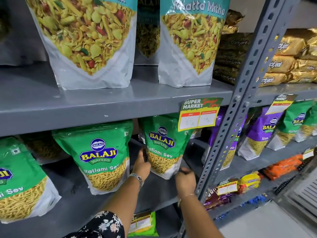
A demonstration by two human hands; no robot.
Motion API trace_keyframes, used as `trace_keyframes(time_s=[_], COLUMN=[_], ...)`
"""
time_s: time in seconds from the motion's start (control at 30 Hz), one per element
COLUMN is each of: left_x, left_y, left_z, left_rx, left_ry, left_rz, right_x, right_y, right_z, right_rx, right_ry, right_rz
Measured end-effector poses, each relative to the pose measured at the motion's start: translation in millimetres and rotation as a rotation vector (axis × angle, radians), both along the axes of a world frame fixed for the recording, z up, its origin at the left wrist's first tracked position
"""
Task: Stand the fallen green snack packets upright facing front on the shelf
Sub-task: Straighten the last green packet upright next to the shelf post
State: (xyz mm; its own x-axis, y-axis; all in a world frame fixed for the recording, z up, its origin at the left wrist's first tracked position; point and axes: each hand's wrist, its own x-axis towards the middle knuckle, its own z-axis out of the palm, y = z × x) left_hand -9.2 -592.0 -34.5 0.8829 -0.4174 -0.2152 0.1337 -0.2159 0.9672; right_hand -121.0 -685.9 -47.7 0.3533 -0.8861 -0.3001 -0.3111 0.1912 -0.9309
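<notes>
Between both hands (pixel 141 166) (pixel 186 180) stands a "Ratlami Sev" packet (pixel 164 148).

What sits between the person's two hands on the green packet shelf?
In the head view, one upright green Ratlami Sev packet stands between left hand and right hand.

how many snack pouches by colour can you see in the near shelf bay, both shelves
Green Ratlami Sev pouches, front row: 3
White and teal Khatta Mitha pouches, front row: 2
Purple pouches: 1, partly hidden behind the post
Total: 6
</notes>
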Motion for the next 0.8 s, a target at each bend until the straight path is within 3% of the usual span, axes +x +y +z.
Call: trace_keyframes(time_s=[0.17, 0.43, 0.8], left_x=[-4, -36, -50], left_y=[1, 17, 15], left_z=[0, -3, 0], left_rx=[-0.014, -0.138, -0.173], left_ry=[-0.023, -0.001, -0.064], left_rz=[0.007, 0.051, 0.044], right_x=[9, 4, 10], right_y=[20, 8, -3], right_z=[14, 33, 33], right_rx=[0.025, -0.119, -0.181], right_ry=[-0.092, 0.035, 0.023], right_rz=[0.091, 0.205, 0.333])
